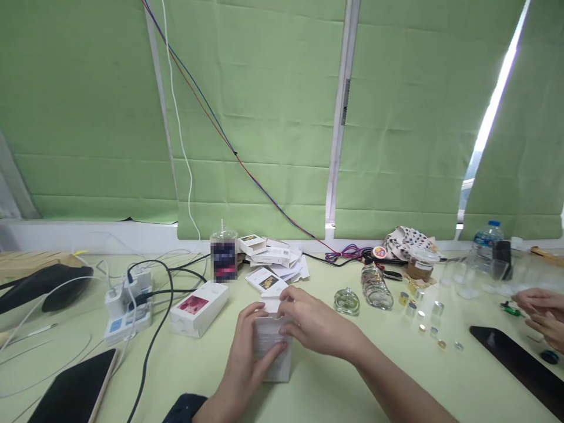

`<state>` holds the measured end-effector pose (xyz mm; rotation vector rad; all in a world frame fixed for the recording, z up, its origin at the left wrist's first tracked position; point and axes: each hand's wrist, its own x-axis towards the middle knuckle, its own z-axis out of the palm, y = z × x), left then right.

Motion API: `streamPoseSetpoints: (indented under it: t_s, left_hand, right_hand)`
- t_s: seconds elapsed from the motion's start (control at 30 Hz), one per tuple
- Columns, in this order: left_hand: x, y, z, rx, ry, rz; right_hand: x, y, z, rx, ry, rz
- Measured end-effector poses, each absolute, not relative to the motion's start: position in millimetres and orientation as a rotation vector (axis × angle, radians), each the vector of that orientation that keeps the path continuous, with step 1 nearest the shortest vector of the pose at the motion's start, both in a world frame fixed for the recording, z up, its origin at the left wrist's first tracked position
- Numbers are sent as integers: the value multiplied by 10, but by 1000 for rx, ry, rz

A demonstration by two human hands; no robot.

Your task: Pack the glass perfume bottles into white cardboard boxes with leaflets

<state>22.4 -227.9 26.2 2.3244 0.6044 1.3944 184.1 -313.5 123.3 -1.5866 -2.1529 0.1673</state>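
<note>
my left fingers (pixel 271 353): closed round the box (pixel 279 372), seemingly to steady it on the worktop (pixel 317 388). my right fingers (pixel 296 297): bent at its top flap (pixel 271 305); cannot tell whether pinching. to the right: bottles (pixel 346 301), grouped, likely for easy reach.

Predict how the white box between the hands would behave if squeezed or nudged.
The white box would probably flex when squeezed, since its raised top flap looks like thin card. Looking taller than wide, it may tip if pushed near the top. Weight is uncertain: its contents are hidden.
</note>
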Motion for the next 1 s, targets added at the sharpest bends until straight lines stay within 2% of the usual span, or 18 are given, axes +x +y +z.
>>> streamPoseSetpoints:
  t_s: [0.2,0.37,0.47,0.63,0.77,1.0]
  left_hand:
    - [319,-2376,221,2213,488,1440]
    - [311,-2290,111,2386,229,1371]
    - [285,-2177,39,2555,212,1331]
    - [316,-2150,8,2664,221,1372]
    - [364,-2210,54,2638,274,1439]
    - [359,-2106,43,2763,183,1444]
  right_hand:
    - [1911,-3152,1155,-1607,-2119,137]
    - [2069,-3253,771,-1288,-1966,49]
    - [2386,-3409,531,-1197,-1742,-129]
    - [3409,-3920,249,-1536,-1204,-532]
    - [4086,-4455,41,-1858,-794,-641]
    - [4089,-4644,-252,-2172,-849,-382]
